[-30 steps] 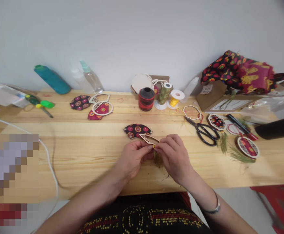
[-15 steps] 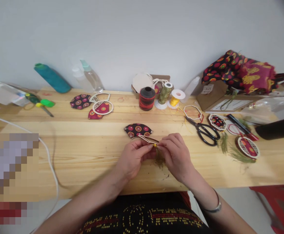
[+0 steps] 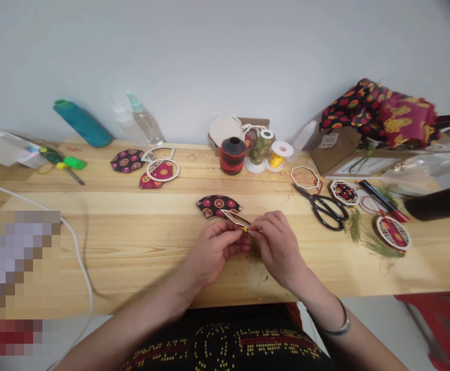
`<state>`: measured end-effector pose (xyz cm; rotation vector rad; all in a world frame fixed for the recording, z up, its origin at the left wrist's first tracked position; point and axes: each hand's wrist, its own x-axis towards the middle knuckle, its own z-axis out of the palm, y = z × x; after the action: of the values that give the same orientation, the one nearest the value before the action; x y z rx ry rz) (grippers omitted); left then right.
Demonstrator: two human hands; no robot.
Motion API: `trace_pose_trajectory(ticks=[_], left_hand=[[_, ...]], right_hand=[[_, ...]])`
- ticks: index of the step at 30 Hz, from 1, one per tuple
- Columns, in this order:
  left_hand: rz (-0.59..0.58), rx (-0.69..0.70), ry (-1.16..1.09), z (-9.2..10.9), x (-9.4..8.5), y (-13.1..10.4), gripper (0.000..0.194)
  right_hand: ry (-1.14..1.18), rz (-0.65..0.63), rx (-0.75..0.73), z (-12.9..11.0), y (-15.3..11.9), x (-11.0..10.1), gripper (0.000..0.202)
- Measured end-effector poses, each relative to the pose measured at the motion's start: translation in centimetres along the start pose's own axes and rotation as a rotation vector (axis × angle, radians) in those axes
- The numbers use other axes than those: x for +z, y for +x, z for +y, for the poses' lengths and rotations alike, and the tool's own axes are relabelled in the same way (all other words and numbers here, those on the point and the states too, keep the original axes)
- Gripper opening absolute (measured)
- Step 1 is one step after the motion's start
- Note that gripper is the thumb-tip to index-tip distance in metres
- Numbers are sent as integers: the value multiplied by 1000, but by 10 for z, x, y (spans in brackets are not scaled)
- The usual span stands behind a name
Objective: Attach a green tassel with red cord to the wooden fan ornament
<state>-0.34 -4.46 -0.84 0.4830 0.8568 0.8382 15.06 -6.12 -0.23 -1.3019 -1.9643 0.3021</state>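
Observation:
Both hands meet over the middle of the table. My left hand (image 3: 215, 247) pinches the lower edge of a thin cut-out wooden frame (image 3: 232, 218), close to a small yellow thread knot (image 3: 244, 229). My right hand (image 3: 277, 247) is closed at the knot's other side, thumb and forefinger together on the yellow thread. Below the knot hangs a green tassel (image 3: 255, 252), partly hidden by the right hand. Just behind the frame lies a fan-shaped padded piece (image 3: 217, 205) of dark patterned fabric, and the frame's tip overlaps it in view.
Black-handled scissors (image 3: 325, 211) lie to the right, near finished tasselled ornaments (image 3: 394, 234). Thread spools (image 3: 232, 157) stand at the back. Further fabric pieces and frames (image 3: 163, 171) lie back left. A white cable (image 3: 79, 247) crosses the left side. A cardboard box (image 3: 333, 152) holds patterned cloth.
The wooden frame has tilted slightly, showing more of its opening. My left fingers have spread a little under the knot, and the tassel is more covered by my right hand.

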Motion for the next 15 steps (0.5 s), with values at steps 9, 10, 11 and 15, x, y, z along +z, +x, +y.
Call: trace_pose_trajectory(ticks=[9,10,11,15], left_hand=[[28,8,69,-1,3,1,19],[33,6,75,-1,3,1,20],[38,4,78,-1,3,1,20],[43,5,82,0,3,1,21]], right_hand=[[-7,-13,-12,0,0,1,15],[-4,-17,-16,0,0,1,15],[-1,-19,-20,0,0,1,15],[15,-15,-22,1,0,1,16]])
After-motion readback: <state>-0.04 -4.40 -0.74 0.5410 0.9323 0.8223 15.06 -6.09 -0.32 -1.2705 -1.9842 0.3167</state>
